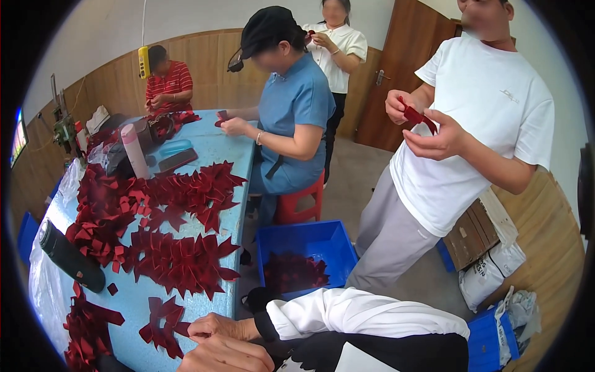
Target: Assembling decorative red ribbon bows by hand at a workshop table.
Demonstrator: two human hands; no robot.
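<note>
My right hand [218, 325], at the end of a white sleeve [365, 316] with a black cuff, lies at the table's near edge with its fingers curled. Just below it, my left hand [228, 355] is closed too, its fingers turned out of sight. The hands are close together, and whatever they hold is hidden. Beside my right fingertips, a few dark red velvety bow pieces [162, 323] lie on the light blue table [127, 297]. Rows of similar bow pieces [183, 259] are laid out farther up, with a heap [99, 211] to their left.
A dark green flask [71, 255], a pink bottle [134, 150] and a phone [178, 160] stand or lie on the table. A blue bin [304, 239] with red pieces sits on the floor. Several people work nearby; one in white [471, 130] stands at right, one in blue [291, 118] sits.
</note>
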